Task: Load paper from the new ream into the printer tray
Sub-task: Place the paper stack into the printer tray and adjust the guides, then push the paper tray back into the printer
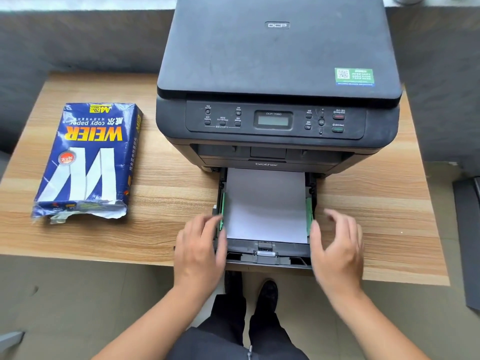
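Note:
A dark grey printer (278,74) stands on a wooden table. Its paper tray (267,255) is pulled out toward me past the table's front edge. A stack of white paper (265,206) lies flat in the tray between green side guides. My left hand (198,250) rests against the tray's left side near the left guide, fingers apart. My right hand (337,248) hovers by the tray's right side, fingers spread and slightly blurred, holding nothing. The blue ream wrapper (88,159), torn open at its near end, lies on the table to the left.
The wooden table (168,198) has bare surface between the ream and the printer and to the printer's right. A grey sofa (78,40) runs behind the table. My legs and black shoes show below the tray. A dark object (467,242) stands at the right edge.

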The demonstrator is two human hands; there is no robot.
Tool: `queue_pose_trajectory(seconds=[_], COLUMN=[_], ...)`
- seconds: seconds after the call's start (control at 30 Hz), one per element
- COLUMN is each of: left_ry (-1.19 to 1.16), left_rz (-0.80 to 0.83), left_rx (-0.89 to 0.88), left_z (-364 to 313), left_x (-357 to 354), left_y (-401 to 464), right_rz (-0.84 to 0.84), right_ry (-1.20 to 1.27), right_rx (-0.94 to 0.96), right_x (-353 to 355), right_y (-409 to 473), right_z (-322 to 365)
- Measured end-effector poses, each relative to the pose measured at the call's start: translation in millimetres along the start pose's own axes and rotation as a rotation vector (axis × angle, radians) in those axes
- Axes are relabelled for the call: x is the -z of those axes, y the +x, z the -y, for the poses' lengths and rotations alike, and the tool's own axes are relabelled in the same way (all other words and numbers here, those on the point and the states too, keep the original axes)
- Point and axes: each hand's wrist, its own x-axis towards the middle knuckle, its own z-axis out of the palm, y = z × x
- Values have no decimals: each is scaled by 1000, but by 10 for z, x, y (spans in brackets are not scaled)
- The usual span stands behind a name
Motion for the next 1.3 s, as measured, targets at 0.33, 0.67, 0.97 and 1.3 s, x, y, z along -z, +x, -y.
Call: queue_pose_trajectory(seconds=[0.33, 0.67, 0.97, 1.3], left_ry=[83, 178, 262, 304], left_rz=[324, 284, 304, 273], left_rx=[-361, -300, -280, -283], left_z=[251, 132, 170, 112], left_x=[-262, -303, -458, -414], left_y=[-931, -629, 86, 817], right_rz=[331, 320, 390, 306], right_ry=[-166, -352, -447, -448], right_rx=[422, 428, 335, 303], right_x=[-48, -234, -546, -712], right_y=[-1142, -1006, -207, 458], right_z=[-231, -141, 174, 480])
